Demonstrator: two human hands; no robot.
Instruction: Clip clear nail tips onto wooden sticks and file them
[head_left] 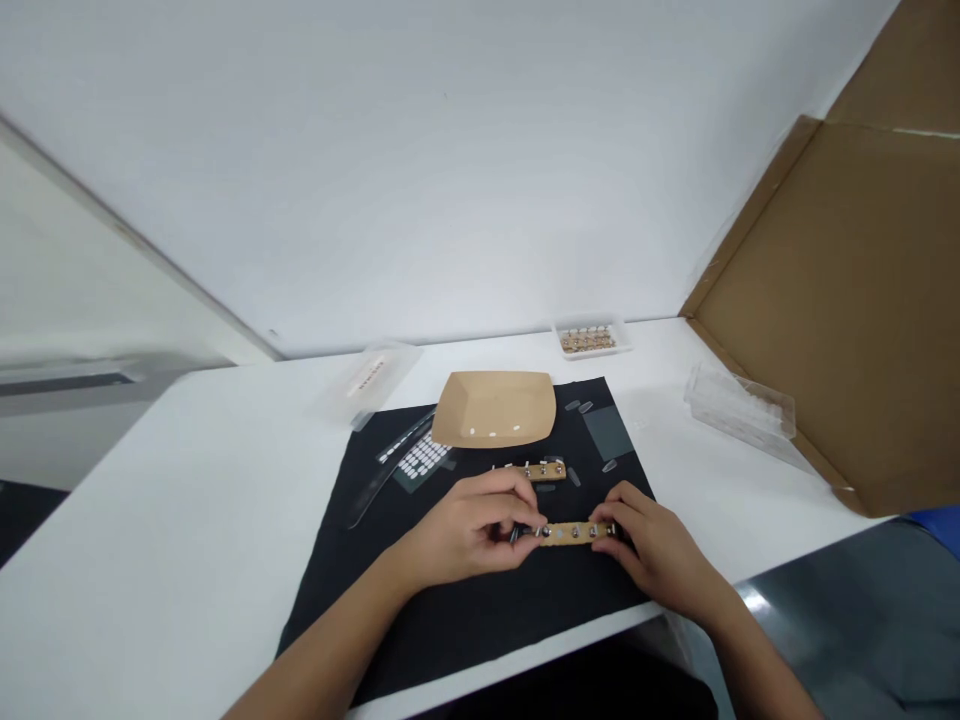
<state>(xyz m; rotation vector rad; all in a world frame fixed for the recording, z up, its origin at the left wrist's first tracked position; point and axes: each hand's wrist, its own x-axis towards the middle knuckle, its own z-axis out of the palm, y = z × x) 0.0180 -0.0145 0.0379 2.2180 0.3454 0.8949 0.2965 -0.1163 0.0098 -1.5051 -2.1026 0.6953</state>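
Observation:
My left hand (pixel 480 525) is closed at the left end of a tan strip (pixel 568 535) with small metal pieces on it. The strip's right end is pinched between the thumb and fingers of my right hand (pixel 649 540). Just behind my left hand lies a second tan strip (pixel 553 472) with similar metal pieces, partly covered by the hand. A dark slim item shows between the left fingers, too small to make out. Both strips are over the black cloth (pixel 480 625).
A brown paper tray (pixel 495 400) holds a few white pieces. Beside it lie a sheet of white ovals (pixel 424 456) and clear oval pieces (pixel 574 477). Farther off are a filled plastic box (pixel 590 340), a clear container (pixel 739 405), a plastic bag (pixel 375 378) and cardboard (pixel 847 300) at right.

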